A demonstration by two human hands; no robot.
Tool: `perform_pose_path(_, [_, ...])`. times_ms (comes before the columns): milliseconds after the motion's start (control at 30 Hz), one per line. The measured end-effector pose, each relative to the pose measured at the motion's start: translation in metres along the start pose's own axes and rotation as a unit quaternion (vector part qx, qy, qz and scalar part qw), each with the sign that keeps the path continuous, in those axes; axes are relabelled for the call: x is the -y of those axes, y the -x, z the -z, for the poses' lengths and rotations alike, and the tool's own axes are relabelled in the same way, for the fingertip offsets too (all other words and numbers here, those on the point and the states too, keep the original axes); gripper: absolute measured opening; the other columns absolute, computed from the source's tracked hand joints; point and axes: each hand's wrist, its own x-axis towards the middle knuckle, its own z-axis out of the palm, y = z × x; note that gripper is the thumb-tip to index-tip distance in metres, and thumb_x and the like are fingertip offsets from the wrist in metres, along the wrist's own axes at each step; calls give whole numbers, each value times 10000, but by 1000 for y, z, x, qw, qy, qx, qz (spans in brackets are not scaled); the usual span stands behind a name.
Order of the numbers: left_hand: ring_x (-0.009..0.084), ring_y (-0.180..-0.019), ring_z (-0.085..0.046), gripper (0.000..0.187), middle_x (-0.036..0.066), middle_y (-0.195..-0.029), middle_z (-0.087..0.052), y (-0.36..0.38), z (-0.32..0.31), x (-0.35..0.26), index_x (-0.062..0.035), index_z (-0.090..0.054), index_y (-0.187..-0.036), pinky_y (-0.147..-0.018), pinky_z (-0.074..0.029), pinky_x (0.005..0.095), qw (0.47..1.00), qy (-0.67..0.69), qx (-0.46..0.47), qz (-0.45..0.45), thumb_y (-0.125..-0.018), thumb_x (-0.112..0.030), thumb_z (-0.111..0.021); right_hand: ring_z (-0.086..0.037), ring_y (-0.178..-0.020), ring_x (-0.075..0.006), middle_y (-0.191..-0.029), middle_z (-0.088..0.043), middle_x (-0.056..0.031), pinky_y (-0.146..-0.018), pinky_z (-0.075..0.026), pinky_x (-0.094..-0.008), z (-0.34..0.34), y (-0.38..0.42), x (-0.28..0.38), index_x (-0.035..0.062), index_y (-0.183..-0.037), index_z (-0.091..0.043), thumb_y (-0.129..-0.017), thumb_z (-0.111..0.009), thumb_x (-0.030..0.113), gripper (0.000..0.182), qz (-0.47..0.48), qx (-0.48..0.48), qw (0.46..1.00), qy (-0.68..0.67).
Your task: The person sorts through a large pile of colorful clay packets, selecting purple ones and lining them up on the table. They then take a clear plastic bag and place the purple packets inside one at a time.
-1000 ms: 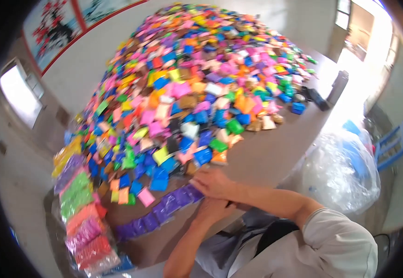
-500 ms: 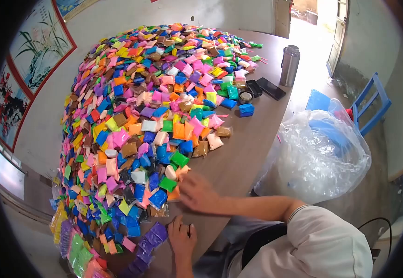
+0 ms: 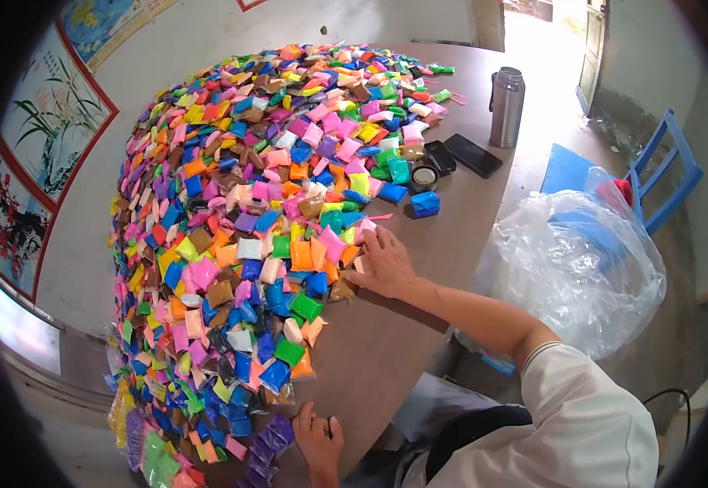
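Packets [image 3: 240, 244] in many colours bury the table's left and far side, and at the near edge our left hand [image 3: 317, 439] rests curled on purple packets [image 3: 268, 439], its grip unclear to us. Bare tabletop [image 3: 386, 342] runs between to our right hand [image 3: 382, 264], fingers spread flat on the heap's edge, holding nothing, while phone [image 3: 472, 154], flask [image 3: 507, 107] and plastic bag [image 3: 582, 268] crowd the right

The packets [image 3: 264, 211] heaped on the brown table [image 3: 386, 350] are seen in pink, blue, orange, green, yellow, brown, white and purple. Purple packets [image 3: 268, 439] are found by the left hand [image 3: 319, 437]. A silver flask [image 3: 506, 107], black phone [image 3: 472, 155], blue chair [image 3: 655, 175] and clear bag [image 3: 574, 268] are noted.
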Motion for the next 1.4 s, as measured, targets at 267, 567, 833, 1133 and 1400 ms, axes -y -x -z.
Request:
perform_pose_path(267, [389, -906, -549, 262, 256, -1189, -579, 2, -3, -4, -10, -455, -644, -809, -451, 493, 999, -31, -1, 33, -766, -114, -662, -521, -1058, -385, -1104, -523, -226, -893, -429, -471, -26, -21, -16, -11, -1240, -482, -756, -701, 520, 751, 23, -14, 999, -39])
perform_pose_path(567, [429, -1013, -588, 244, 246, -1116, -629, -19, 7, -36, 14, -556, -721, -874, -462, 541, 996, -74, -9, 45, -884, -147, -639, -552, -1108, -360, -1148, -586, -225, -935, -431, -441, -49, -61, -46, -49, -1309, -471, -845, -625, 551, 773, -19, 22, 997, -76])
perform_pose_path(833, [455, -1008, -588, 270, 294, -1024, -637, -14, 4, -31, 37, -556, -714, -882, -465, 558, 994, -86, 14, 61, -898, -147, -627, -515, -1162, -386, -1214, -554, -240, -985, -419, -458, -24, -93, -35, -5, -1107, -620, -802, -704, 360, 484, -92, -59, 989, -94])
perform_pose_path(1133, [462, -954, -592, 316, 311, -1039, -626, -21, 10, -38, 45, -551, -689, -845, -486, 544, 993, -69, 28, 88, -901, -173, -636, -416, -1297, -455, -1353, -445, -318, -1102, -338, -479, 3, -97, -71, -55, -1265, -505, -799, -711, 291, 616, -88, -52, 992, -76])
perform_pose_path(1400, [443, -921, -583, 325, 290, -1075, -615, -16, 11, -31, 43, -546, -690, -812, -483, 545, 990, -81, 44, 102, -902, -186, -639, -273, -1372, -542, -1431, -274, -446, -1157, -233, -529, -49, -110, -78, -214, -1397, -228, -865, -672, 373, 909, -193, -147, 970, -35])
